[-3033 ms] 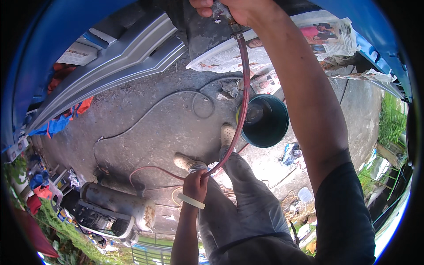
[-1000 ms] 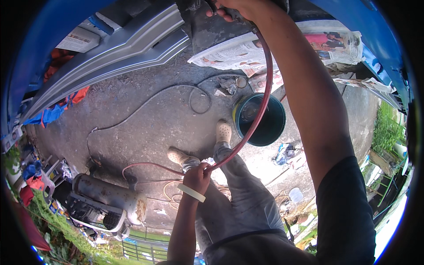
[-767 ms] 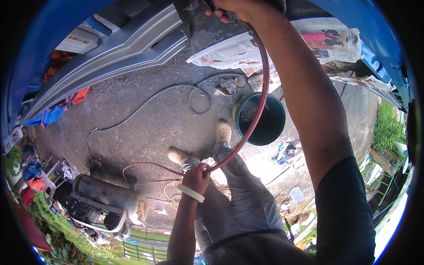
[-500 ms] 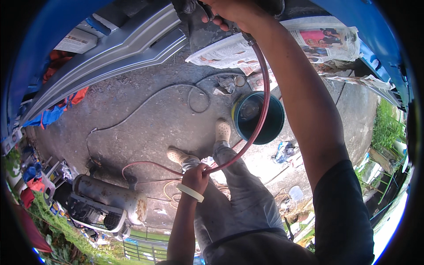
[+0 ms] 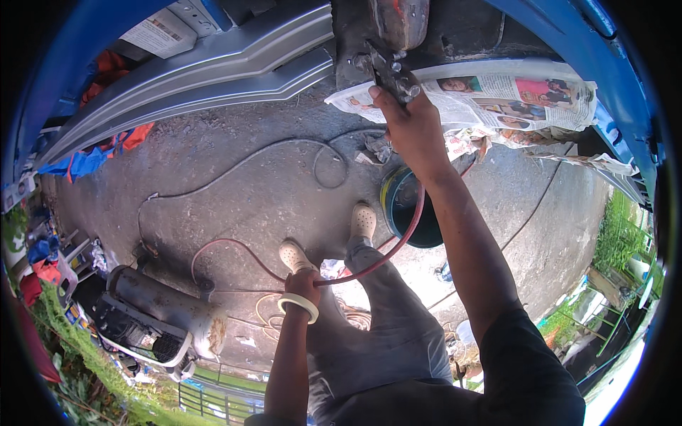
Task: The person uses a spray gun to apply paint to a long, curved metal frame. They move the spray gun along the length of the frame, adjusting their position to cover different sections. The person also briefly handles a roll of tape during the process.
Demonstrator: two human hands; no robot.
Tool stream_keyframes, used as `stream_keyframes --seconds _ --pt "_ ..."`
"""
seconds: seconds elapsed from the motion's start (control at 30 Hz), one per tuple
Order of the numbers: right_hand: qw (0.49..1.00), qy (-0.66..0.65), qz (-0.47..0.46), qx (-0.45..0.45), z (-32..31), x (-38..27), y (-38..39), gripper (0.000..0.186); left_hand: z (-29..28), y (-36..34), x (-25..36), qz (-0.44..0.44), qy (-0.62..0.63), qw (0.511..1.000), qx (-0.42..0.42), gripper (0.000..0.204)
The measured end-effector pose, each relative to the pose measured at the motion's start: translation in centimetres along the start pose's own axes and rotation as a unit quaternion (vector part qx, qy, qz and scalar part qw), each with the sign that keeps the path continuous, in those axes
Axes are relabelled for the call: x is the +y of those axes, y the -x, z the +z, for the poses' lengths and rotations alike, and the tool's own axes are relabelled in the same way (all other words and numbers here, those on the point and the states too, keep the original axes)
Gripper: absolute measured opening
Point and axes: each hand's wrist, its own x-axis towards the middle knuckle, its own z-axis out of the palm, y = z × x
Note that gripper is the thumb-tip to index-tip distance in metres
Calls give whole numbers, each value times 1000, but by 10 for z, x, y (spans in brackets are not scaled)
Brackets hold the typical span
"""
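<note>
My right hand [image 5: 419,135] is closed round a metal spray gun [image 5: 389,72], whose nozzle end points toward the dark panel at the top. A red air hose [image 5: 387,261] hangs in a curve below that hand and runs to my left hand. Near my thigh, my left hand [image 5: 304,284] is wrapped round the hose, a pale band on its wrist. Just beyond the gun is a worn, dark cylindrical part [image 5: 400,23]. Newspaper sheets [image 5: 497,99] cover the panel's lower side next to the gun. My forearm and wrist partly cover the bucket [image 5: 393,195].
Silver ridged trim [image 5: 213,89] crosses the upper left. On the concrete floor lie a dark hose [image 5: 234,167] and coiled tan hose [image 5: 268,309]. A rusty-ended compressor tank [image 5: 160,305] stands lower left. Blue metal [image 5: 604,71] borders the upper right.
My right hand has come down and nearer, bringing the spray gun into full view. The hose loop hangs lower, and my left hand keeps its hold. The whole view has shifted slightly.
</note>
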Motion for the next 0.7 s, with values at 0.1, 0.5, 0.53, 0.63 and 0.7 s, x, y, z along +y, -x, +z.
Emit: stream_keyframes --seconds 0.1,0.5,0.53,0.63,0.7 --pt "1000 8 -1 13 22 19 31 59 19 -33 -30 -50 7 999 -19 30" --pt "964 138 -203 104 134 132 56 58 83 -236 -82 149 -152 976 -43 37" --pt "955 149 -229 119 143 138 53 58 86 -246 -84 158 -151 975 -49 36" --pt "939 183 -246 154 161 150 56 53 82 -277 -97 214 -156 962 -61 45" --pt "929 197 -253 183 173 153 57 51 74 -296 -105 214 -158 963 -35 42"
